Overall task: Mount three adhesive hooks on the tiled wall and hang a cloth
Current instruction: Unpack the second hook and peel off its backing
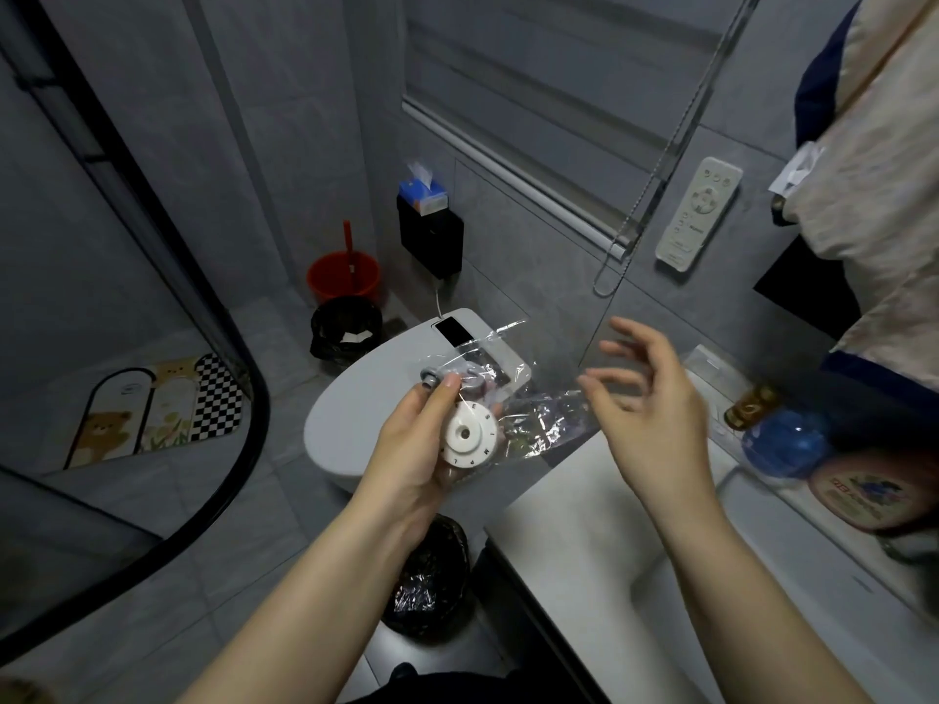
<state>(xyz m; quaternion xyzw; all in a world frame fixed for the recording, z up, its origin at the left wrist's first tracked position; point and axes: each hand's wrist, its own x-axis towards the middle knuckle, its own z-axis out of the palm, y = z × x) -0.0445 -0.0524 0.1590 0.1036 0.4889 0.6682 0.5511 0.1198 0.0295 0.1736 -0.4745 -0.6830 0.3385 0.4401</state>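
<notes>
Gripping a white hook and clear bag, your left hand curls round them; your right hand hovers beside, fingers loosely spread, holding nothing.

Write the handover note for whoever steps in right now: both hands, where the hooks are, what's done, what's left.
Left hand: grips the clear plastic bag with the hooks inside; a round white hook base faces up, grey hook parts sit under the thumb.
Right hand: open, fingers spread beside the bag, holding nothing.
Done: nothing mounted in view.
Left: take the hooks out, stick all three on the tiled wall, hang the cloth. No task cloth identified in view.
</notes>
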